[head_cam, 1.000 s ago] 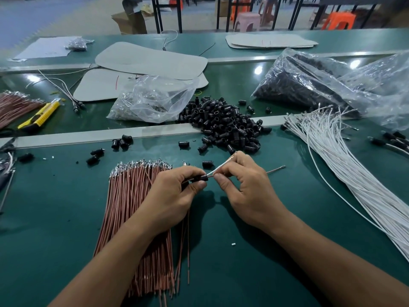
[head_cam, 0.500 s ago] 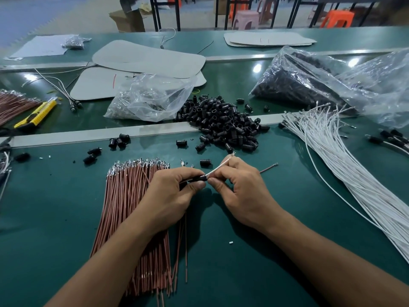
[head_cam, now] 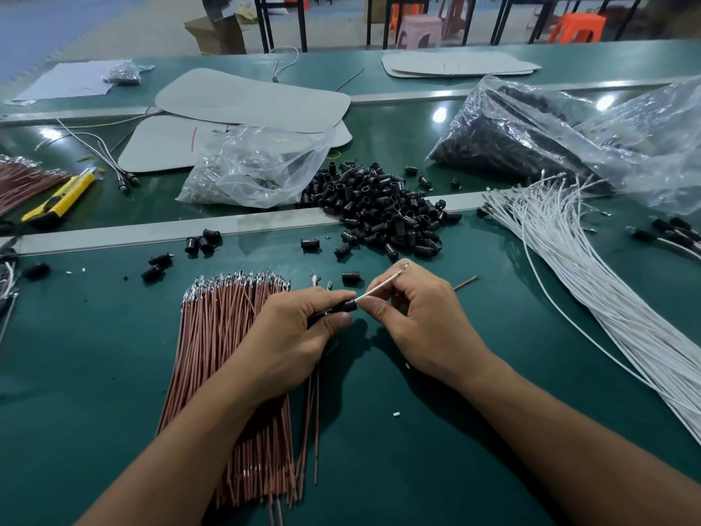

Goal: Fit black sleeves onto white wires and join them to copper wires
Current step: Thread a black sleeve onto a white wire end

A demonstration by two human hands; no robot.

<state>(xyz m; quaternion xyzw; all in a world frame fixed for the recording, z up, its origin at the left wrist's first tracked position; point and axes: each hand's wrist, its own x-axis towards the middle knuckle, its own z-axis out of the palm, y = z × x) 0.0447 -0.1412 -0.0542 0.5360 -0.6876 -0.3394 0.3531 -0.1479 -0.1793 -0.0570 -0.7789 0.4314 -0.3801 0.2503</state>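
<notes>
My left hand point(head_cam: 299, 328) pinches a black sleeve point(head_cam: 347, 306) between thumb and fingers. A white wire point(head_cam: 379, 288) runs out of the sleeve up to the right, and my right hand point(head_cam: 421, 317) pinches it close to the sleeve. A copper wire end point(head_cam: 466, 282) sticks out to the right behind my right hand. Under my left forearm lies a bundle of copper wires point(head_cam: 223, 347). A pile of loose black sleeves point(head_cam: 383, 210) sits just beyond my hands, and a sheaf of white wires point(head_cam: 591, 294) fans out on the right.
Beyond the metal rail point(head_cam: 151, 231) lie a clear bag point(head_cam: 254, 165), a large bag of black parts point(head_cam: 531, 146), grey pads point(head_cam: 250, 100) and a yellow utility knife point(head_cam: 60, 199). Stray sleeves point(head_cam: 203, 242) dot the green table point(head_cam: 76, 373). Finished sleeved wires point(head_cam: 667, 233) lie far right.
Both hands have stayed together over the table. The white wire's free end now points a little higher, and the hands sit slightly closer to the sleeve pile in view.
</notes>
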